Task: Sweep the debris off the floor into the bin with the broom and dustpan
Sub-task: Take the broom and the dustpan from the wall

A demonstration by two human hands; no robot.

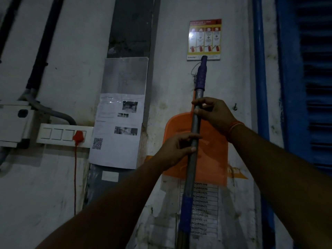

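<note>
Holding the broom (195, 133) upright by its grey pole, we grip it with the right hand (213, 115) above the left hand (175, 150). Behind it hangs the orange dustpan (213, 151), apparently on a wall hook; swinging the pole could knock it down.

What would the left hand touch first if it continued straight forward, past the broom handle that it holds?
Most likely the orange dustpan hanging on the wall: it lies directly behind the left hand and the broom handle. The gap between them is unclear.
</note>
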